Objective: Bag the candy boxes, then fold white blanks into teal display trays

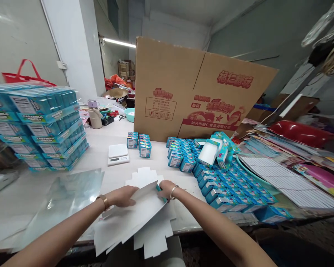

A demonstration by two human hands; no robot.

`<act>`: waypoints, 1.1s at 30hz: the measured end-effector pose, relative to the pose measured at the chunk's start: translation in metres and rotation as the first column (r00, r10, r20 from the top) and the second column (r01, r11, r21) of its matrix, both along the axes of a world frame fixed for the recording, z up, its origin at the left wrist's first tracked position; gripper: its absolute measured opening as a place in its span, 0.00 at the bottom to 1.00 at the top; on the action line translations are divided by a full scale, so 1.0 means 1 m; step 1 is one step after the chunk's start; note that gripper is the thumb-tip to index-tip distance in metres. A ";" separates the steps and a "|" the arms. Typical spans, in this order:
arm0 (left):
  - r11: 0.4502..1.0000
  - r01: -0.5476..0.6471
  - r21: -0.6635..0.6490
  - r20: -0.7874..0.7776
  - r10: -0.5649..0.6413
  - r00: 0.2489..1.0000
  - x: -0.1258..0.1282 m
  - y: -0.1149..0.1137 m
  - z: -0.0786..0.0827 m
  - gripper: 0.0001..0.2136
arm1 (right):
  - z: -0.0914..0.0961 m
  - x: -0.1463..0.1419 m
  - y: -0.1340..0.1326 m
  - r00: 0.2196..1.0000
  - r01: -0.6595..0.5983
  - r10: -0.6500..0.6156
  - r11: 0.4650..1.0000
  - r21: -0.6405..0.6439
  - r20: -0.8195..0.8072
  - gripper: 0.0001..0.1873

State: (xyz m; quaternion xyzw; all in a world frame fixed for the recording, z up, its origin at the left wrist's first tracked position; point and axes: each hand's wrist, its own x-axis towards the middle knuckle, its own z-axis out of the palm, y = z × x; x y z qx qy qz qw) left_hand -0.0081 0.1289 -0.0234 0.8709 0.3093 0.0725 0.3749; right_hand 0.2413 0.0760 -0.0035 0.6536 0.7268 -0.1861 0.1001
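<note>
A stack of flat white die-cut cardboard blanks [144,222] lies at the table's near edge. My left hand [124,196] lies on the top sheet with its fingers closed over the raised edge. My right hand [165,188] grips the same sheet at its upper right corner, fingers curled, with a bit of teal showing under them. The sheet is lifted and bent between the two hands. A gold bracelet shows on each wrist.
Rows of small blue boxes [225,181] fill the right side. A white scale [118,154] sits mid-table. Shrink-wrapped blue packs [41,126] are stacked at left, clear film [64,196] beside them. A big carton [195,92] stands behind.
</note>
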 end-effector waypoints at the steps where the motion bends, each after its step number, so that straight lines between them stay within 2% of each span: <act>1: 0.993 0.015 0.121 -0.093 -0.004 0.996 -0.003 -0.005 -0.002 0.16 | 0.003 0.009 -0.005 0.997 0.013 -0.018 0.998 -0.061 -0.072 0.17; 2: 0.973 0.030 0.230 -0.164 0.008 0.986 -0.003 -0.011 -0.005 0.17 | 0.005 0.016 -0.007 0.990 0.033 -0.044 0.996 -0.085 -0.134 0.21; 3: 0.947 0.046 0.318 -0.216 0.025 0.976 -0.001 -0.018 -0.008 0.20 | 0.008 0.021 -0.008 0.981 0.064 -0.073 0.996 -0.054 -0.178 0.25; 5: 0.901 0.085 0.426 -0.293 0.048 0.955 0.009 -0.029 -0.016 0.25 | 0.013 0.025 -0.005 0.968 0.117 -0.081 0.983 0.139 -0.238 0.27; 6: 0.882 0.092 0.461 -0.321 0.069 0.944 0.015 -0.034 -0.020 0.27 | 0.013 0.022 -0.001 0.970 0.091 -0.032 0.967 0.238 -0.242 0.25; 7: 0.864 0.087 0.497 -0.344 0.104 0.933 0.020 -0.039 -0.023 0.27 | 0.012 0.018 0.003 0.970 0.021 0.049 0.959 0.282 -0.238 0.21; 8: 0.844 0.077 0.531 -0.361 0.143 0.922 0.024 -0.043 -0.025 0.28 | 0.010 0.012 0.006 0.963 -0.076 0.140 0.960 0.268 -0.228 0.18; 10: 0.808 0.049 0.588 -0.361 0.207 0.909 0.027 -0.050 -0.027 0.28 | 0.003 -0.001 0.011 0.941 -0.269 0.299 0.946 0.183 -0.161 0.17; 12: 0.796 0.026 0.605 -0.318 0.211 0.924 0.023 -0.054 -0.025 0.25 | -0.006 -0.013 0.011 0.915 -0.397 0.403 0.901 0.175 0.003 0.17; 15: 0.841 0.027 0.540 -0.264 0.139 0.954 0.009 -0.052 -0.018 0.21 | -0.017 -0.023 0.006 0.843 -0.533 0.480 0.805 0.260 0.242 0.11; 18: 0.873 0.085 0.480 -0.354 0.104 0.930 -0.001 -0.044 -0.016 0.14 | -0.022 -0.024 0.001 0.779 -0.615 0.528 0.747 0.251 0.337 0.10; 21: 0.840 0.155 0.521 -0.434 0.104 0.895 -0.002 -0.037 -0.025 0.15 | -0.025 -0.025 0.001 0.735 -0.666 0.581 0.716 0.211 0.350 0.11; 24: 0.796 0.210 0.568 -0.414 0.056 0.908 -0.001 -0.033 -0.035 0.16 | -0.028 -0.027 0.002 0.730 -0.671 0.591 0.715 0.197 0.344 0.11; 26: 0.791 0.240 0.563 -0.413 0.017 0.911 -0.001 -0.030 -0.037 0.16 | -0.030 -0.028 0.001 0.750 -0.648 0.566 0.733 0.208 0.343 0.10; 33: 0.792 0.203 0.576 -0.382 0.042 0.923 -0.011 -0.030 -0.029 0.17 | -0.026 -0.028 0.000 0.812 -0.572 0.510 0.792 0.214 0.285 0.12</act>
